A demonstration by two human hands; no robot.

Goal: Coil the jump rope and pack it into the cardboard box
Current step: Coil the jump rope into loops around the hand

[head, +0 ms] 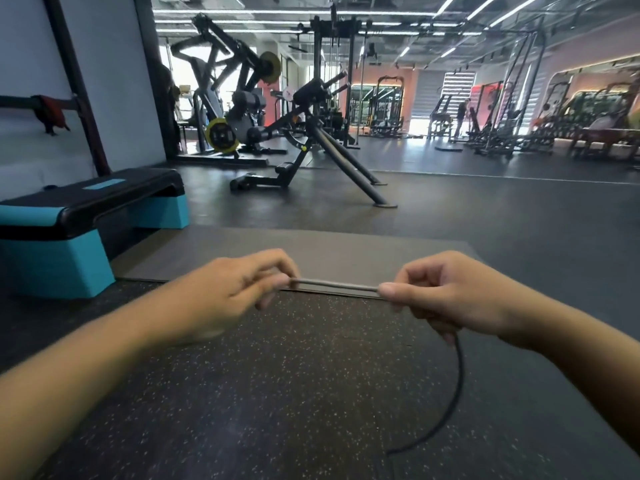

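A thin dark jump rope is stretched taut between my two hands, doubled into two parallel strands. My left hand pinches its left end with fingers closed. My right hand pinches the right end. From under my right hand a loose length of the rope curves down to the speckled rubber floor. No cardboard box or rope handles are in view.
A grey mat lies on the floor just beyond my hands. A black and teal step platform stands at the left. Gym machines fill the background, with a person far off at the right.
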